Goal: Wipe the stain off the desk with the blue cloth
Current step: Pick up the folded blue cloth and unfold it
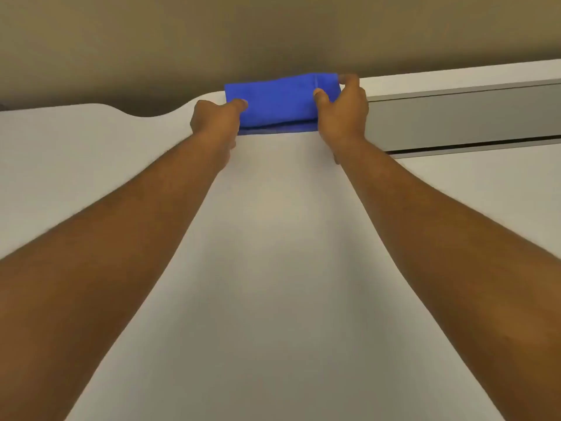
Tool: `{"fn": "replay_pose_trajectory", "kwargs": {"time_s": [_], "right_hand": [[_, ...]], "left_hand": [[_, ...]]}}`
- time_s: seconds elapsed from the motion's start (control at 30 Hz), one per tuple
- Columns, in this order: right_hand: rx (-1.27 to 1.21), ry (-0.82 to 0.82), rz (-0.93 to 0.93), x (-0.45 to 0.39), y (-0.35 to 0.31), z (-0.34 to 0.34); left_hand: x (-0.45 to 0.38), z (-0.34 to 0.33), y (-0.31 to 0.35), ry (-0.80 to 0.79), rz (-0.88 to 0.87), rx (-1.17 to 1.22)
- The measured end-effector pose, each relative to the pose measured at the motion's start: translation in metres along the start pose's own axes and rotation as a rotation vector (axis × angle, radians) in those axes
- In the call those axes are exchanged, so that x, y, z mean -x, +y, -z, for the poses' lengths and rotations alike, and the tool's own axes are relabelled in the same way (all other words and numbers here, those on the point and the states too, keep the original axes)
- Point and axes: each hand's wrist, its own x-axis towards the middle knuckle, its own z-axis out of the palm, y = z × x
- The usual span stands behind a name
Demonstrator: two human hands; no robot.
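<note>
The folded blue fabric cloth (280,101) lay at the smooth white desk's (273,268) far edge. The left hand (217,120) and right hand (343,113) pinched its ends, fingers closed on it.

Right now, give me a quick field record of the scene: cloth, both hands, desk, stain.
cloth: blue cloth, folded, lying flat at the desk's far edge
left hand: left hand pinching the cloth's left end
right hand: right hand in a grip on the cloth's right end, thumb on top
desk: white desk, grey raised rail to the right of the cloth
stain: none visible in this view
</note>
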Motion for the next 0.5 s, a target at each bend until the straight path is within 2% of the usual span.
{"fn": "replay_pose_trajectory", "kwargs": {"time_s": [0.1,0.17,0.27,0.37,0.5], "right_hand": [[0.129,-0.06,-0.059,-0.009,-0.002,-0.006],[0.122,-0.071,-0.057,-0.002,-0.001,-0.008],[0.011,-0.037,-0.043,0.022,0.003,-0.002],[-0.147,-0.003,-0.032,0.066,0.008,0.015],[-0.273,-0.063,-0.108,0.143,0.009,0.046]], "left_hand": [[-0.009,-0.005,0.005,-0.019,0.064,0.039],[-0.008,-0.007,0.002,-0.034,0.085,0.088],[0.012,-0.003,-0.004,-0.034,0.069,0.161],[0.042,0.014,-0.023,-0.134,0.041,0.321],[0.098,0.049,-0.061,-0.207,0.04,0.442]]}}
